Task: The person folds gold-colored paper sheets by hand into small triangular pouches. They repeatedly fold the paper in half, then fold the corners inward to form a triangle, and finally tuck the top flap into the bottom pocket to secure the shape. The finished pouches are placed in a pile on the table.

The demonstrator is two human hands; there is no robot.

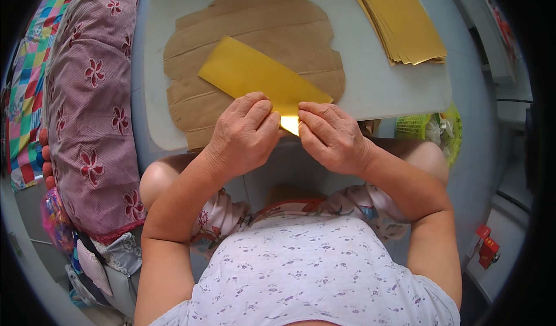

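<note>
A sheet of shiny gold paper (pixel 260 71) lies slanted over a flattened piece of brown cardboard (pixel 278 26), its near end raised between my hands. My left hand (pixel 247 132) pinches the near edge from the left, fingers closed on the paper. From the right, my right hand (pixel 332 134) grips the same end with thumb and fingertips. Between my fingertips a small part of the sheet looks bent and reflects light brightly. A fanned stack of gold sheets (pixel 402 19) rests at the back right of the white table (pixel 378 87).
Left of the table stands a seat under a pink flowered cover (pixel 93 104). Below the table's right corner is a yellow-green plastic basket (pixel 410 127) holding plastic bags. Red boxes (pixel 488 252) lie at the far right. My knees are close to the table's near edge.
</note>
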